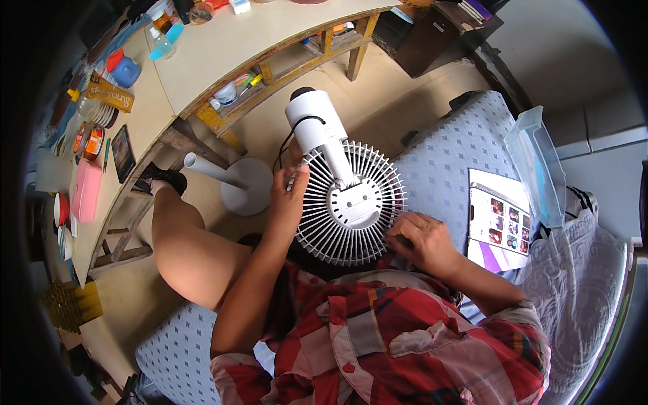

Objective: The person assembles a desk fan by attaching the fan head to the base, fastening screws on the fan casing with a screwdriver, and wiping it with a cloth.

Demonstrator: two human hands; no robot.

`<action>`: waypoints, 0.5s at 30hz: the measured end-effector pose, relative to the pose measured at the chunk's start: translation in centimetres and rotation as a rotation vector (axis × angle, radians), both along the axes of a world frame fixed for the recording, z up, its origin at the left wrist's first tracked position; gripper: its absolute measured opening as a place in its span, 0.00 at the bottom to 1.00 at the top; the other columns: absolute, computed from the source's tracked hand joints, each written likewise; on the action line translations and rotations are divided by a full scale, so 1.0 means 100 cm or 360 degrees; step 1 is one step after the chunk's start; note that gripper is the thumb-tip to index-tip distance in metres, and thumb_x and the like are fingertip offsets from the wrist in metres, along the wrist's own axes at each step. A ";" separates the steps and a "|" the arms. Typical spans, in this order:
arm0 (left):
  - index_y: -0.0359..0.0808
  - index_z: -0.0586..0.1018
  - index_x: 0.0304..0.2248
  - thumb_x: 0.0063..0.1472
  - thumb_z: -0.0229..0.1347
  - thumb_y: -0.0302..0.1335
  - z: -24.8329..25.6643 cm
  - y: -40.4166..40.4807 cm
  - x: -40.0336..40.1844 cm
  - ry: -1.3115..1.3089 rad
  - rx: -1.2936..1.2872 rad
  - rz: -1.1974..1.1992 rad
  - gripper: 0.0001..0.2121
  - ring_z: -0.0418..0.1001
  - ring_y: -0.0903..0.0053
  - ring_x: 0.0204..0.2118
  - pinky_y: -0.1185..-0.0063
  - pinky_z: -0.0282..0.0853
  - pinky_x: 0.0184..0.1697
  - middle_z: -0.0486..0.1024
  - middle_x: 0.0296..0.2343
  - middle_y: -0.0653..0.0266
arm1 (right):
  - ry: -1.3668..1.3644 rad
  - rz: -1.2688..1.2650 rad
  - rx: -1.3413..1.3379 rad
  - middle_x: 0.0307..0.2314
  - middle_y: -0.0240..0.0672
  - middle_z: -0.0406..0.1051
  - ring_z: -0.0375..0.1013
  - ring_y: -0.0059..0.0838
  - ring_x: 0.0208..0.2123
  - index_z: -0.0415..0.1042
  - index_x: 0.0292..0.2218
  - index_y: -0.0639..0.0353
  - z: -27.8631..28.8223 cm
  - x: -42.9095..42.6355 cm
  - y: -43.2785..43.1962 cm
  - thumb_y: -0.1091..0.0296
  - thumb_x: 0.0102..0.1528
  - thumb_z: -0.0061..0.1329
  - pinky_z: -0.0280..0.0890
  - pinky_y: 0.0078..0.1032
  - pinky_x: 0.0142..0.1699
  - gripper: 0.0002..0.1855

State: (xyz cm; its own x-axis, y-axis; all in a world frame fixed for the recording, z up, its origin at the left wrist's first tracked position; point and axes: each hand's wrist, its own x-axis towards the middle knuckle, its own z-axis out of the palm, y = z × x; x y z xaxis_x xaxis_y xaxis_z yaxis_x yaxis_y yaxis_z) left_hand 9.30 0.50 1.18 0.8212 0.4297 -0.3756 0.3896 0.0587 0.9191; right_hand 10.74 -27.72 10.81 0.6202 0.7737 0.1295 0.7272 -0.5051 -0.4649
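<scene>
A white electric fan head with a wire grille lies in my lap, its back and motor housing turned up. A black cord loops from the housing. My left hand grips the left edge of the grille near the housing. My right hand is beside the lower right rim, fingers curled; whether they hold anything is hidden. A white round fan base with a tubular pole stands on the floor to the left.
A cream table with bottles, jars, a phone and a pink box curves along the left and top. On the patterned cushion at right lie a printed booklet and a clear plastic tray.
</scene>
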 end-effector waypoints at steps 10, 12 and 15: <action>0.25 0.69 0.48 0.62 0.52 0.53 0.015 -0.006 -0.001 -0.0010 0.0042 0.0056 0.33 0.70 0.64 0.48 0.74 0.63 0.52 0.73 0.43 0.50 | 0.0206 -0.0198 0.0145 0.29 0.38 0.73 0.75 0.42 0.31 0.71 0.33 0.55 0.005 -0.007 -0.017 0.73 0.46 0.56 0.71 0.35 0.36 0.11; 0.25 0.69 0.49 0.62 0.52 0.53 0.013 -0.005 -0.003 -0.0018 0.0045 0.0045 0.34 0.70 0.63 0.48 0.73 0.63 0.52 0.73 0.43 0.49 | 0.0097 -0.0058 0.0064 0.28 0.38 0.73 0.75 0.41 0.31 0.71 0.33 0.56 0.000 -0.004 -0.010 0.73 0.46 0.57 0.71 0.34 0.35 0.10; 0.24 0.69 0.48 0.62 0.52 0.53 0.013 -0.006 -0.004 -0.0041 0.0040 0.0030 0.34 0.71 0.62 0.48 0.73 0.63 0.52 0.73 0.43 0.48 | -0.0045 -0.0068 0.0153 0.28 0.37 0.73 0.75 0.40 0.30 0.71 0.32 0.57 0.000 -0.002 0.002 0.73 0.47 0.57 0.71 0.33 0.35 0.10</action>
